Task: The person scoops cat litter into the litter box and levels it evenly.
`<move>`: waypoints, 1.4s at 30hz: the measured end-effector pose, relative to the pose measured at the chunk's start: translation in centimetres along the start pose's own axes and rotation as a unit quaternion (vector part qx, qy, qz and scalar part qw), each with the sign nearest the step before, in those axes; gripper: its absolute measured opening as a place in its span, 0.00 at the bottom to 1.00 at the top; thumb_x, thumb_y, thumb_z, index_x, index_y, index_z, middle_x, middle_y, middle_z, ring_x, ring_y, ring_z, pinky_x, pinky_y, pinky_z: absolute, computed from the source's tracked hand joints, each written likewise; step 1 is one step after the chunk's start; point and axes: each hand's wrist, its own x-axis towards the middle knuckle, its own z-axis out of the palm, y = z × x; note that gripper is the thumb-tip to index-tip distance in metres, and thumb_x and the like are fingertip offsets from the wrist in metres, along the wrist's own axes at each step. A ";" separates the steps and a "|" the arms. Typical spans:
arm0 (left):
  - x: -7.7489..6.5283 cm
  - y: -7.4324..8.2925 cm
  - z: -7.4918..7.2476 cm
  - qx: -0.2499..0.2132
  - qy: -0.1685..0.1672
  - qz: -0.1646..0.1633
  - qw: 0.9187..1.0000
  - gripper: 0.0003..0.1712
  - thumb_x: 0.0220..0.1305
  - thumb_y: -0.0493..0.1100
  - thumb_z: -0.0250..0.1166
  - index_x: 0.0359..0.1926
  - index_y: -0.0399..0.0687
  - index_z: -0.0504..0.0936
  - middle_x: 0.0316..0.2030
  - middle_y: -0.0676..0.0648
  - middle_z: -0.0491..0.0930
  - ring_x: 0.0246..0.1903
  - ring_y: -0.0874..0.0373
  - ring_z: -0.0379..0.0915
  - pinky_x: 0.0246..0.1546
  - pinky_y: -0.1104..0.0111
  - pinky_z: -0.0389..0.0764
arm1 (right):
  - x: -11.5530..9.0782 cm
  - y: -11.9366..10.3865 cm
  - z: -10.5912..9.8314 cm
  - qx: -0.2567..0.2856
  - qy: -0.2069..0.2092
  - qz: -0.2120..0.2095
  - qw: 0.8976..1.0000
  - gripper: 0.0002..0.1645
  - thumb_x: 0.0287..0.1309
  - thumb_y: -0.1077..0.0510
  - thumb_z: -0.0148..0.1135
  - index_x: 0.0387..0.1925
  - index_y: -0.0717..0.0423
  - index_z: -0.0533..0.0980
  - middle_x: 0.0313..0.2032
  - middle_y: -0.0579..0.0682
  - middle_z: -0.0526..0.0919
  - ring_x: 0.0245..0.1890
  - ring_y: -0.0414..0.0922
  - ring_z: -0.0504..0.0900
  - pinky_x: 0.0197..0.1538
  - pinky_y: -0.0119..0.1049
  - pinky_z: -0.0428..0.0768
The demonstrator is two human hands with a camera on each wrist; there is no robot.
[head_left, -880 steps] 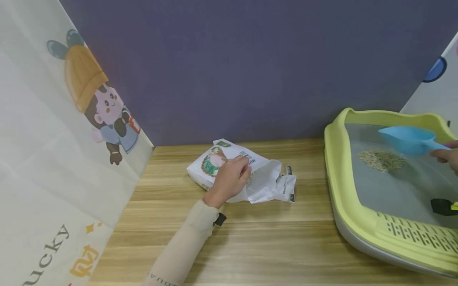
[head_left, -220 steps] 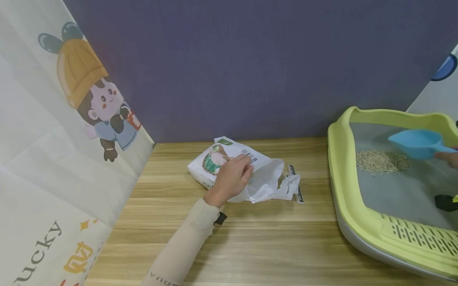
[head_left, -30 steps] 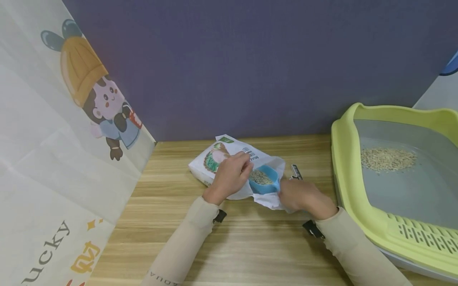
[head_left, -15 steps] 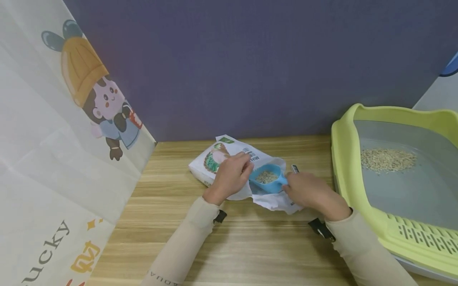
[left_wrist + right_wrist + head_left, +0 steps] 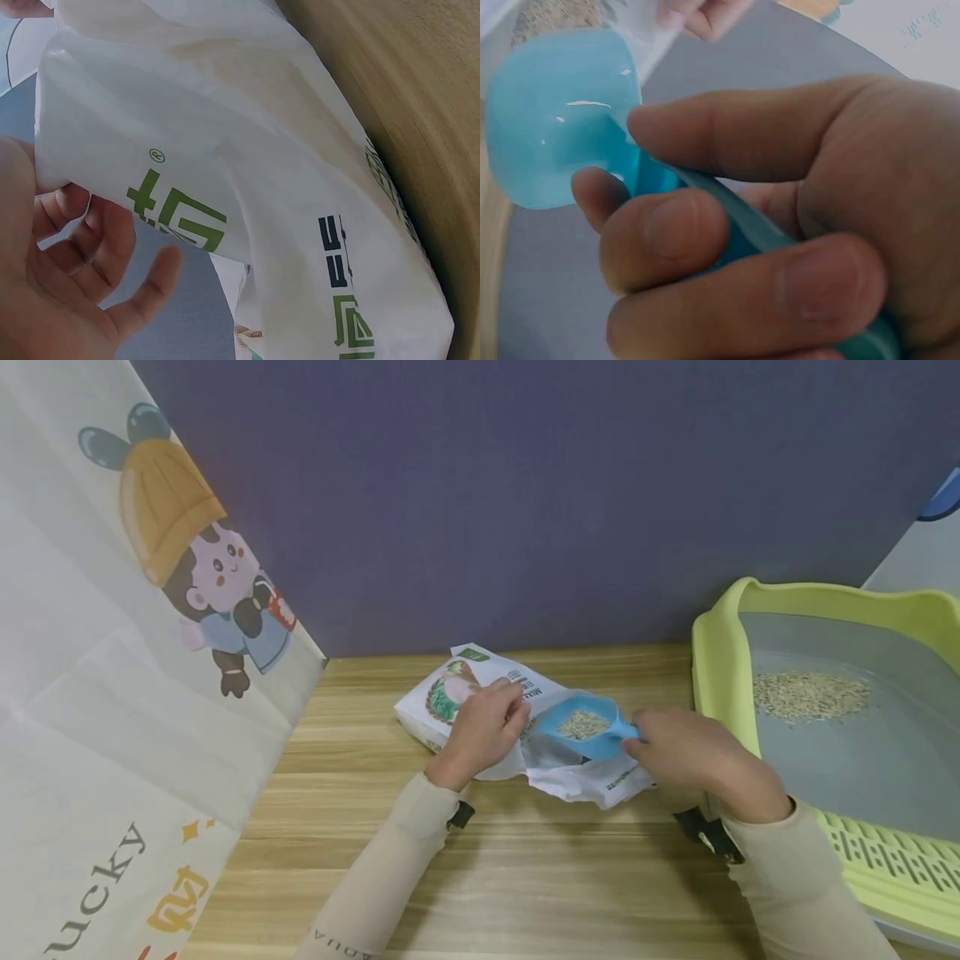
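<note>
From the head, the blue scoop, bearing pale pellets, is over the open right end of the white bag on the bench, left of the yellow-green tray, the right hand keeping its grip clamped round the handle. At the left wrist, the left hand has its grip pinched on the bag's edge. At the right wrist, curled fingers wrap the handle.

Soft light casts faint shadows, with small glints on the scoop
</note>
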 end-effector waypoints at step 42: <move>-0.3 -1.8 0.4 -0.038 -0.140 -0.190 0.971 0.34 0.77 0.67 0.35 0.65 0.59 0.77 0.68 0.52 0.76 0.75 0.48 0.59 0.72 0.30 0.36 | -3.1 4.1 -3.1 -0.001 0.025 0.001 1.000 0.16 0.74 0.44 0.52 0.44 0.52 0.77 0.28 0.45 0.72 0.31 0.43 0.72 0.35 0.38 0.67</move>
